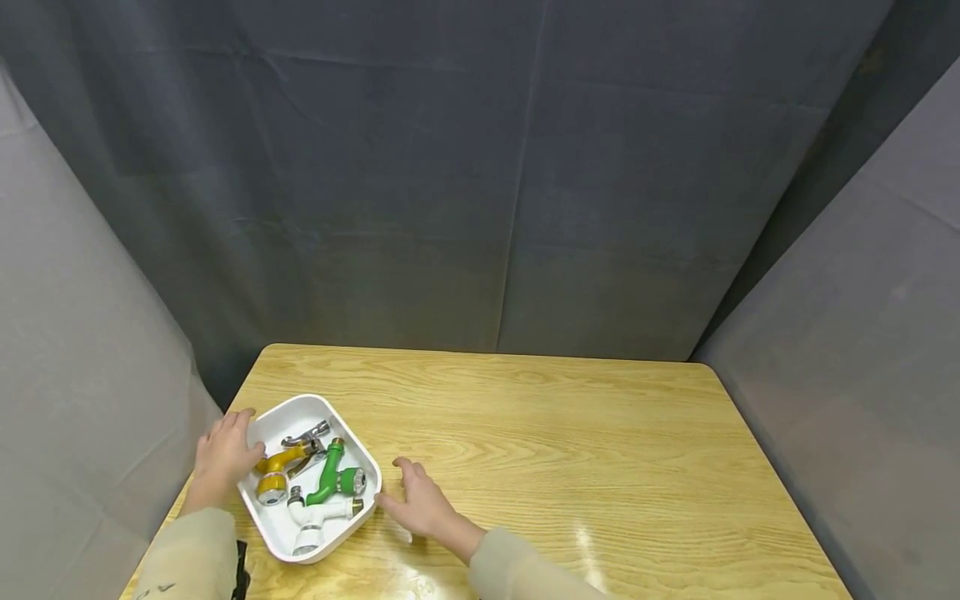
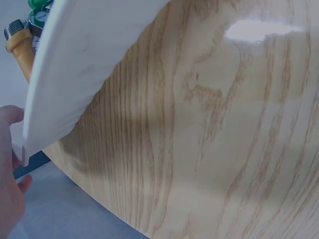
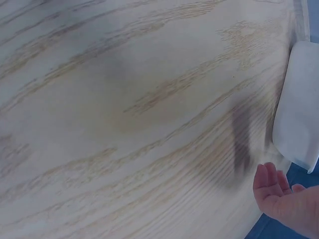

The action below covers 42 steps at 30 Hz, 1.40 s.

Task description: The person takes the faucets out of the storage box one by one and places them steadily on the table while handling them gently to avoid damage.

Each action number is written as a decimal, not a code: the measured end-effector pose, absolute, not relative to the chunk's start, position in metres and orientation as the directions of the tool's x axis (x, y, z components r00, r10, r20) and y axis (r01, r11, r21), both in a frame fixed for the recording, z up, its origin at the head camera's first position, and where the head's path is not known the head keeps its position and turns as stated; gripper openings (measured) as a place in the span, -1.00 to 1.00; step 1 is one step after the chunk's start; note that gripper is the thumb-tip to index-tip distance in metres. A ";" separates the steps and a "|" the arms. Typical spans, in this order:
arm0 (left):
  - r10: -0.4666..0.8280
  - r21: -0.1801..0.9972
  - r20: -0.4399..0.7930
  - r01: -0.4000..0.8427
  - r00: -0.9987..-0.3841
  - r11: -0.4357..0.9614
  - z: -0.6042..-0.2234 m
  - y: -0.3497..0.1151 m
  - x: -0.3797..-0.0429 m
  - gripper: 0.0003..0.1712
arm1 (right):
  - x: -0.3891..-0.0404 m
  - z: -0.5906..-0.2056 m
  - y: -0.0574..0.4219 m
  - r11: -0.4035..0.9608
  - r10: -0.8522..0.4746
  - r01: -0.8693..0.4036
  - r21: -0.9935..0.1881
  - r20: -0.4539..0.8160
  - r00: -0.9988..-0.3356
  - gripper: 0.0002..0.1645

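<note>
Near the wood-grain desk's (image 1: 570,467) left edge, a white rounded-square tray (image 1: 279,525) holds yellow, green, white and chrome taps (image 1: 327,479); left hand (image 1: 222,457) clamps its left rim, right hand (image 1: 423,504), fingers apart, just beside its right corner.

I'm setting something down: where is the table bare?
Bare: wood-grain tabletop right of the beige right sleeve and along the dark grey curtain behind. Crowded: around the rounded white plastic tray of yellow, green, white, chrome taps between left hand and right hand.
</note>
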<state>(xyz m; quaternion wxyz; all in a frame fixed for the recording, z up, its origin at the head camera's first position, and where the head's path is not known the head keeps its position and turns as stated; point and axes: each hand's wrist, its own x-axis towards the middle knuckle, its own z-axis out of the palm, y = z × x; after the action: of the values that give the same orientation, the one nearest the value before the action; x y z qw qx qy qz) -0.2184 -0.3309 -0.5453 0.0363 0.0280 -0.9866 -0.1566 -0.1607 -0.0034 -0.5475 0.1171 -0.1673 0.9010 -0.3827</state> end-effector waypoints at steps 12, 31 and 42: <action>-0.086 0.314 0.056 -0.064 -0.995 0.947 -0.555 -0.331 -0.215 -0.41 | -0.155 -0.544 -0.015 0.626 -0.436 -0.181 -0.758 -0.149 -0.888 -0.26; -0.085 0.348 0.142 -0.030 -0.986 0.937 -0.560 -0.328 -0.214 -0.47 | -0.154 -0.546 -0.022 0.641 -0.417 -0.197 -0.742 -0.121 -0.901 -0.48; -0.109 0.351 0.139 -0.054 -0.984 0.935 -0.563 -0.327 -0.215 -0.46 | -0.158 -0.543 -0.025 0.767 -0.330 -0.167 -0.620 -0.158 -0.931 -0.52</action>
<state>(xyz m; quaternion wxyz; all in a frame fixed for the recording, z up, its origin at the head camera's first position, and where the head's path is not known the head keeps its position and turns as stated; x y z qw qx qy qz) -0.2146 -0.3267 -0.5630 0.0784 0.0415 -0.9805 -0.1756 -0.1580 -0.0248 -0.5432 0.1296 -0.1334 0.9309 -0.3142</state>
